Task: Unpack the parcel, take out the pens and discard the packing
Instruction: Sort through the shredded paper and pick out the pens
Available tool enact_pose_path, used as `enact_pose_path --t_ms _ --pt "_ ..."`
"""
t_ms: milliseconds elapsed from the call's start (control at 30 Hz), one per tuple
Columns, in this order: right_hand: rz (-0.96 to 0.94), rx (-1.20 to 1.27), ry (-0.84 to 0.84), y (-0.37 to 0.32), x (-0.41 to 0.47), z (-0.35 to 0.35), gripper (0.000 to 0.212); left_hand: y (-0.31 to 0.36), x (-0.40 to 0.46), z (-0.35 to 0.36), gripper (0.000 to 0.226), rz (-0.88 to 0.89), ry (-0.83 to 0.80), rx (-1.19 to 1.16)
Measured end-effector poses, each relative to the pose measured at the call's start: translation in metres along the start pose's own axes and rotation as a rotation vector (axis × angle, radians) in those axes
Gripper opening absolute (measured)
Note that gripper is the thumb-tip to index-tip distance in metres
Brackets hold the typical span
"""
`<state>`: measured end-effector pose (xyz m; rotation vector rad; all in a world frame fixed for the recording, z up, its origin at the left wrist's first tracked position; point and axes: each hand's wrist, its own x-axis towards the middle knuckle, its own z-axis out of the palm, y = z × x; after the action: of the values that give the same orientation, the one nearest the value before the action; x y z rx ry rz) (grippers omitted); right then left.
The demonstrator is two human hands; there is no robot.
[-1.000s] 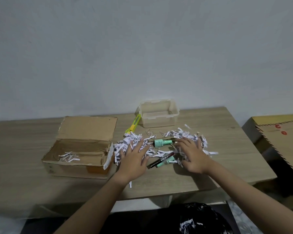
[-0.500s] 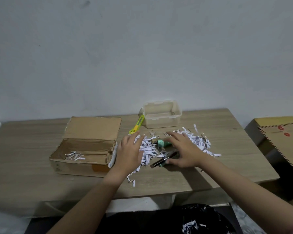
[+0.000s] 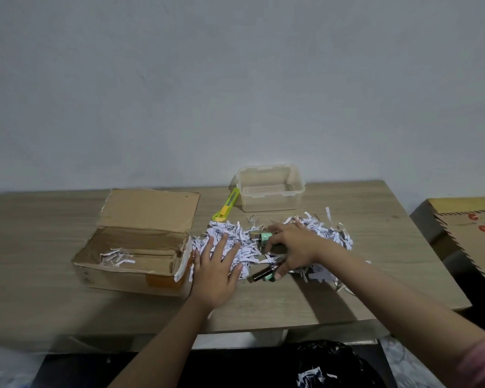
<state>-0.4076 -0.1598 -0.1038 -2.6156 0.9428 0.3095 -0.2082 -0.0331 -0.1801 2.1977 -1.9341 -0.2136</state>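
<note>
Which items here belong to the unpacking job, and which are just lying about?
Job:
open brown cardboard box
white shredded-paper packing
dark pens with mint-green caps
black rubbish bag holding shreds
left hand
right hand

Lying about:
yellow-green utility knife
clear plastic tub
brown carton on the right

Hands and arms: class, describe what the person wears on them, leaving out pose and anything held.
Both forearms are bare. The left hand and right hand show no gloves, rings or watch. A pink sleeve edge shows on the right arm at the frame's lower right corner.
</note>
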Motion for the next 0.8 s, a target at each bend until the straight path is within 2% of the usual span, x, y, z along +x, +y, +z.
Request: enact_pose_path --t_ms 133,333,467,667,800 --pt "0.013 0.038 0.004 0.005 0.008 0.005 0.056 0.001 0.002 0.002 0.060 -0.010 0.004 -0.006" --pt "-0.064 0.101 0.092 0.005 0.014 0.003 0.028 -0.001 0.003 0.006 0.060 -0.016 0.035 -0.068" --pt "-0.065 0.173 0.200 0.011 0.008 0.005 0.024 -0.002 0.004 0.007 0.058 -0.018 0.060 -0.074" --pt "-0.081 0.230 0.176 0.012 0.011 -0.004 0.021 -0.002 0.003 0.009 0.056 -0.020 0.076 -0.081" --pt "-0.019 0.418 0.343 0.013 0.002 -0.024 0.020 -0.002 0.004 0.009 0.056 -0.014 0.086 -0.093"
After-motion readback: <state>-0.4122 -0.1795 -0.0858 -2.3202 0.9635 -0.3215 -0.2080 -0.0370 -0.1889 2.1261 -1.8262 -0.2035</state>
